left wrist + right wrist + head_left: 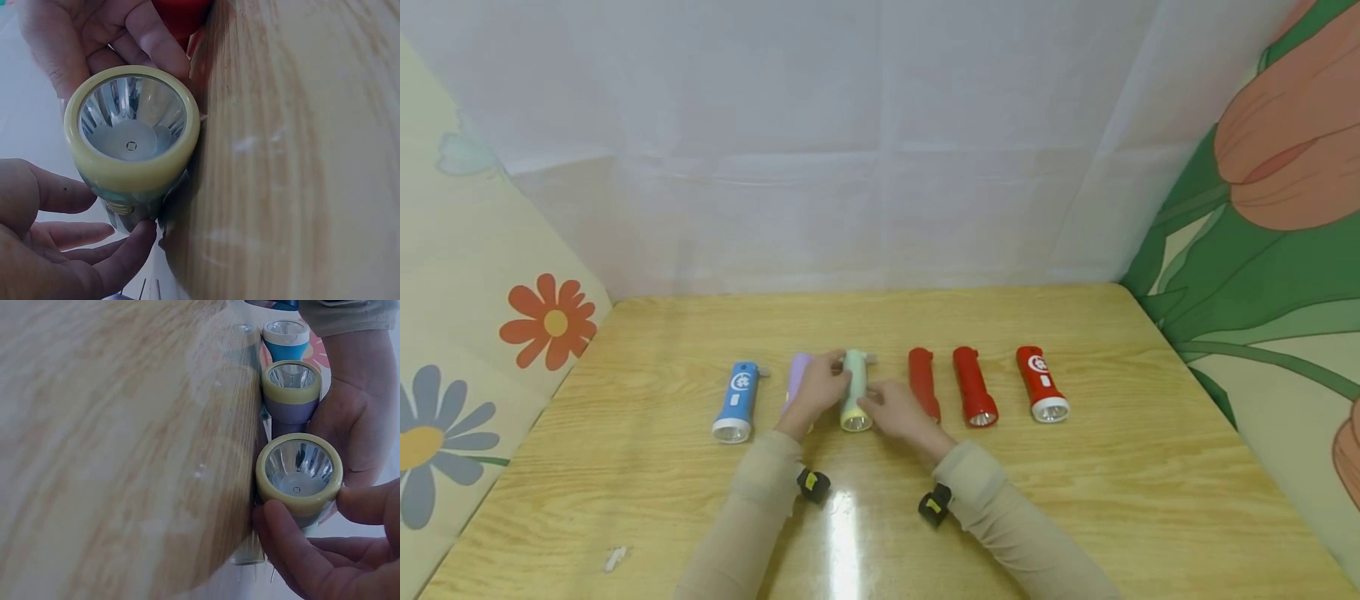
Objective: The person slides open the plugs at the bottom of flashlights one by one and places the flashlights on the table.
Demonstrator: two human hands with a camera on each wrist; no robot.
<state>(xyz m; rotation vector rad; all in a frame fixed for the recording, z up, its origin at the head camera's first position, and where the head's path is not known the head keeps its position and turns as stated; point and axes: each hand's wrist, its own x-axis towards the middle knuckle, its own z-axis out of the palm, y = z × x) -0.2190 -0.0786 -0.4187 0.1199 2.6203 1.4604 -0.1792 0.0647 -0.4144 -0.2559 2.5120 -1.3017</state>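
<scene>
Fingers (290,537) of both hands gripped the pale green flashlight (855,385): left hand (822,385) pinched its barrel (857,371), right hand (901,410) its yellow rim (301,504), probably so the round shape could not roll. Gap before the nearest red flashlight (922,377) presumably gave the right hand room. Pale green flashlight lay on the wooden table (1112,500), lens (132,128) facing near, between opposing fingertips; purple flashlight (799,372) to its left, partly hidden

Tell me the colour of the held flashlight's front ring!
The front ring is pale yellow, clearest in the left wrist view.
</scene>
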